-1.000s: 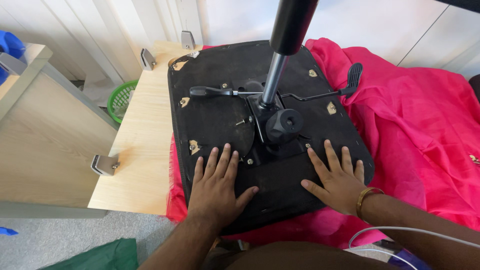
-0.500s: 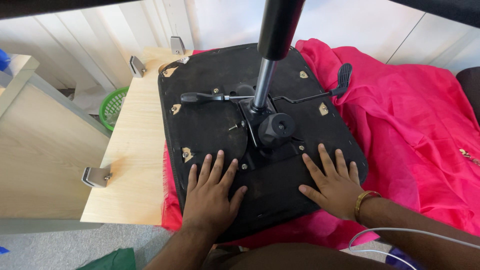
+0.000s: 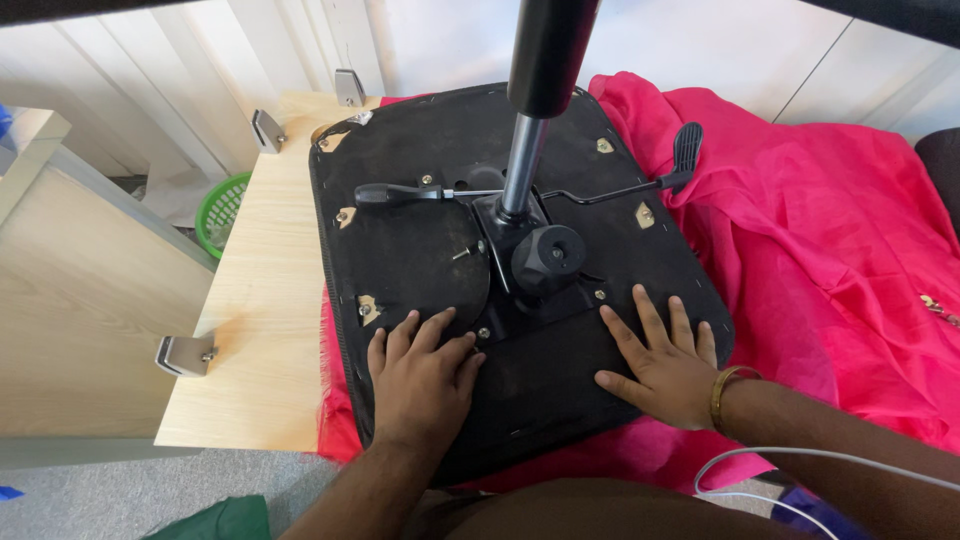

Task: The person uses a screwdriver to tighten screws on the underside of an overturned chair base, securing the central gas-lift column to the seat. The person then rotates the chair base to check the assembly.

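Nearest the camera, the left hand (image 3: 420,380) lies open, palm down with fingers spread, on the underside of the upturned black seat base (image 3: 420,240), at about 7 o'clock of its middle; the right hand (image 3: 660,362) lies open and flat in the same way at about 5 o'clock, a gold bangle (image 3: 728,392) on its wrist. Neither hand grips anything; both press on the near edge of the base. The base rests partly on the pale wood tabletop (image 3: 255,330) and partly on a pink cloth (image 3: 820,230) that spreads toward 3 o'clock. As a judgement, the mechanism looks already mounted: one tilt plate with one round knob (image 3: 548,258) sits at the centre, and one gas cylinder (image 3: 530,130) rises from it toward 12 o'clock. Two levers run out, one black-handled lever (image 3: 395,193) toward 9 o'clock and one paddle lever (image 3: 686,150) toward 2 o'clock. Whether any screws remain to tighten I cannot tell; no tool shows. Three metal brackets are visible along the tabletop's left side, the nearest metal bracket (image 3: 183,354) at 8 o'clock. Farther off at 10 o'clock stands one green basket (image 3: 222,208).
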